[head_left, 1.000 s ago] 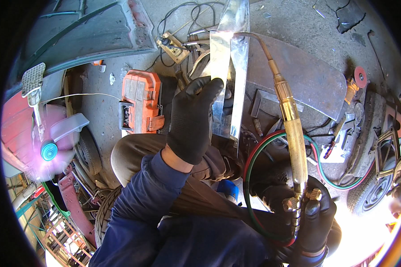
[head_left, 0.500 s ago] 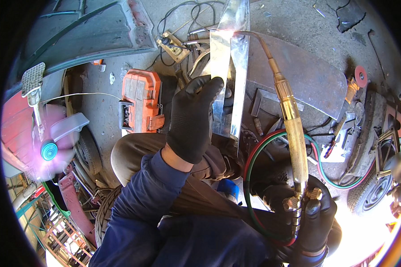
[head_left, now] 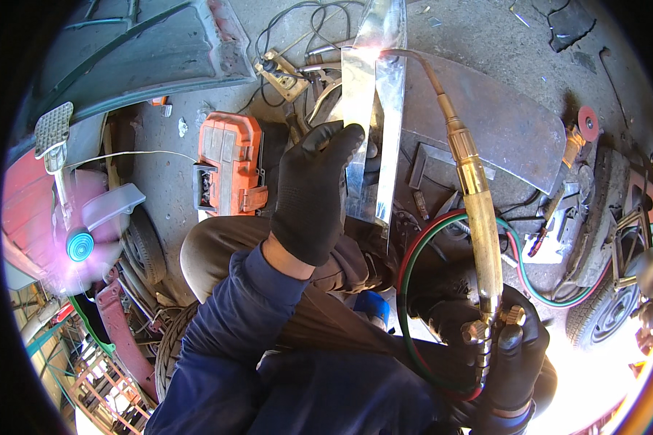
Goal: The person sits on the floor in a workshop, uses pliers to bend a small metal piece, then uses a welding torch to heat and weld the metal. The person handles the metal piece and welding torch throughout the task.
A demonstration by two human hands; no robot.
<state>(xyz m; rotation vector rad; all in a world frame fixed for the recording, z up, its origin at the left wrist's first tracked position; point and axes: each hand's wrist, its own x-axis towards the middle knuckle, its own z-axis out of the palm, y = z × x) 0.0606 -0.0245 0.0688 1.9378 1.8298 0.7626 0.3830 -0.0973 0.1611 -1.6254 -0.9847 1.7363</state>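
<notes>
My left hand (head_left: 308, 196), in a black glove, pinches a shiny sheet metal piece (head_left: 358, 90) between thumb and fingers; the fingers behind it are partly hidden. Another bright metal strip (head_left: 389, 130) runs alongside it and beyond its far end. My gloved right hand (head_left: 522, 355) is closed round the valve end of a brass gas torch (head_left: 482, 232). The torch's thin bent neck reaches away to the far end of the held piece, where a bright glow hides the nozzle tip and the metal's edge. Red and green hoses (head_left: 408, 290) loop from the torch's near end.
An orange toolbox (head_left: 230, 163) stands left of my left hand. Farther left a fan (head_left: 80, 245) spins. Beyond lie a power strip (head_left: 286, 78) and cables. Right of the metal are a curved steel plate (head_left: 486, 116), a grinder with a red disc (head_left: 586, 125) and a wheel (head_left: 604, 319).
</notes>
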